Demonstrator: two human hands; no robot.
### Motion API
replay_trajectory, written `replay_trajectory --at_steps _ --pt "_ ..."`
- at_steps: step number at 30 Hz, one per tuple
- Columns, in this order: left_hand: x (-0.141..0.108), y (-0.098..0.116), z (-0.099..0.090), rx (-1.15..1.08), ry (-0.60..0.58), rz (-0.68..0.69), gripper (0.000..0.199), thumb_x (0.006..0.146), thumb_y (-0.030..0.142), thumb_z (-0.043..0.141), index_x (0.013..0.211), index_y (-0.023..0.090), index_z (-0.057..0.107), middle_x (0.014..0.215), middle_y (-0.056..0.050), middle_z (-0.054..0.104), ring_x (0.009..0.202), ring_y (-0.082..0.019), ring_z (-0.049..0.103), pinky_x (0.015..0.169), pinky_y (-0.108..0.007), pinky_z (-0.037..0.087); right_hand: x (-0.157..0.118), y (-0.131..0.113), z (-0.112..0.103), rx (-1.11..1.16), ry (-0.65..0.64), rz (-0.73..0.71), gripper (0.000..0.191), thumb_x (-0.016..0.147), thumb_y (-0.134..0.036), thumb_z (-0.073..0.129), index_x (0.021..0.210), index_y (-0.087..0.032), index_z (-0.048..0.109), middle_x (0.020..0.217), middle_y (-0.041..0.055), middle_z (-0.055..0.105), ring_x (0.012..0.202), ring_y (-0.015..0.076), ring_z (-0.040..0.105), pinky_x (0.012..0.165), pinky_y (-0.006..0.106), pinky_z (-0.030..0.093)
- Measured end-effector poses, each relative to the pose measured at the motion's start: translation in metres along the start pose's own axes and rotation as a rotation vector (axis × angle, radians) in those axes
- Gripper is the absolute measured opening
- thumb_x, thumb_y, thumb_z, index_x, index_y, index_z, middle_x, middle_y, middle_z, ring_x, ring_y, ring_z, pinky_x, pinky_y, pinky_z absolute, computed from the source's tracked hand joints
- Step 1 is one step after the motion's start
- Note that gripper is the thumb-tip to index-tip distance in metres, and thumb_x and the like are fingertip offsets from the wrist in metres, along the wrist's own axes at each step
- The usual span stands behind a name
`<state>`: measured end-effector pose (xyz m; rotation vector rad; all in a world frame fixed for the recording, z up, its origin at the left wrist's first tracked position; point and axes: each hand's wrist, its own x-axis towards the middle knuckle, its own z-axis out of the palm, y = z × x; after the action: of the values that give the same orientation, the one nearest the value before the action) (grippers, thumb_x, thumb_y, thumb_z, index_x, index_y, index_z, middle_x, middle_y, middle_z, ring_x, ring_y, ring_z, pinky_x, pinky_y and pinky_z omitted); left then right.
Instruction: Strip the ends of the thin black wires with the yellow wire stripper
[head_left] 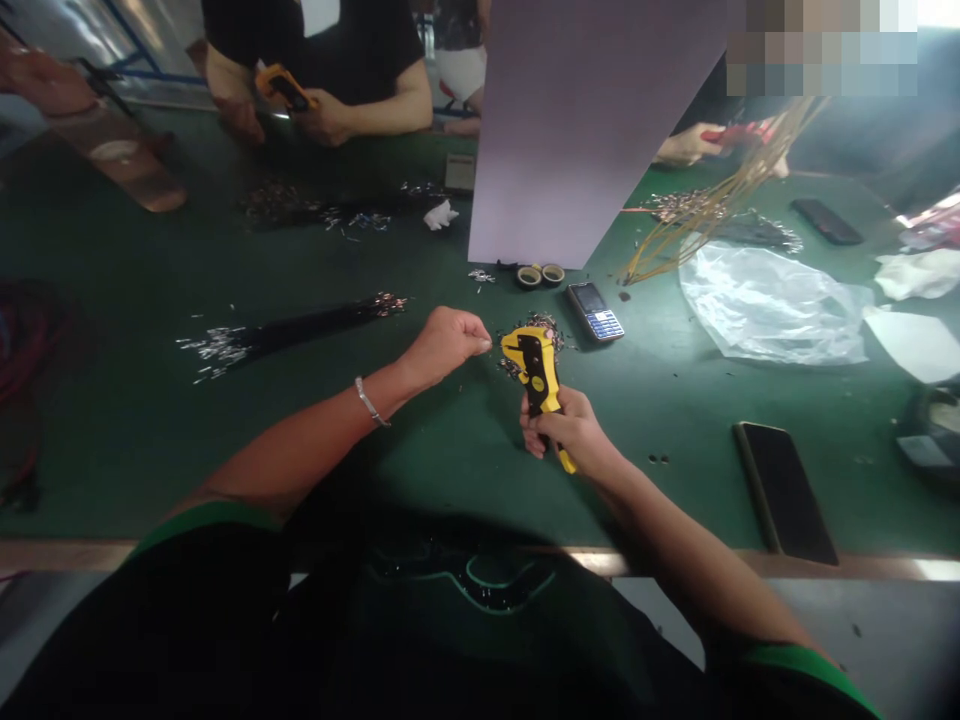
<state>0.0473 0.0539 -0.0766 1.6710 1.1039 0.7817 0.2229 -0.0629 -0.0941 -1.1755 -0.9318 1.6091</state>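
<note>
My right hand (566, 422) is wrapped round the handles of a yellow and black wire stripper (538, 370), its head pointing away from me. Just left of the tool's jaws, my left hand (448, 345) is closed in a pinch; whatever is between the fingertips is too small to make out. Beneath and behind the tool's head lies a pile of small cut scraps (555, 330). To the left of my left hand, a bundle of black wires (300, 328) rests on the green table (427, 480), with pale tips at one end and coppery tips at the other.
A keypad phone (595, 312) and tape rolls (529, 277) lie beyond the tool. A grey-white panel (577, 130) stands across the table. At right are a clear plastic bag (772, 305), yellow wires (697, 215) and a smartphone (786, 492). Opposite, a co-worker's hand (330, 118) holds an orange tool.
</note>
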Motion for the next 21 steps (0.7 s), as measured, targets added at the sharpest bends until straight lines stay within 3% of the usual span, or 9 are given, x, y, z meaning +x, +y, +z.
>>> replay_trajectory --at_steps 13,21 --pt "-0.023 0.013 0.009 0.119 0.008 0.172 0.014 0.072 0.018 0.055 0.060 0.015 0.062 0.050 0.005 0.045 0.049 -0.007 0.037 0.048 -0.022 0.029 0.003 -0.002 -0.002 -0.225 0.071 -0.088 0.016 0.058 -0.015 0.059 0.072 -0.018 0.051 0.045 -0.0081 0.050 0.033 0.0072 0.042 0.035 0.021 0.035" --pt "0.002 -0.004 -0.004 0.064 0.069 0.083 0.007 0.065 0.015 0.060 0.062 0.014 0.066 0.049 0.004 0.051 0.048 -0.007 0.041 0.049 -0.023 0.033 -0.002 -0.006 0.001 -0.038 0.003 0.015 0.019 0.056 -0.015 0.059 0.072 -0.018 0.051 0.049 -0.0053 0.056 0.033 0.0093 0.045 0.033 0.024 0.038"
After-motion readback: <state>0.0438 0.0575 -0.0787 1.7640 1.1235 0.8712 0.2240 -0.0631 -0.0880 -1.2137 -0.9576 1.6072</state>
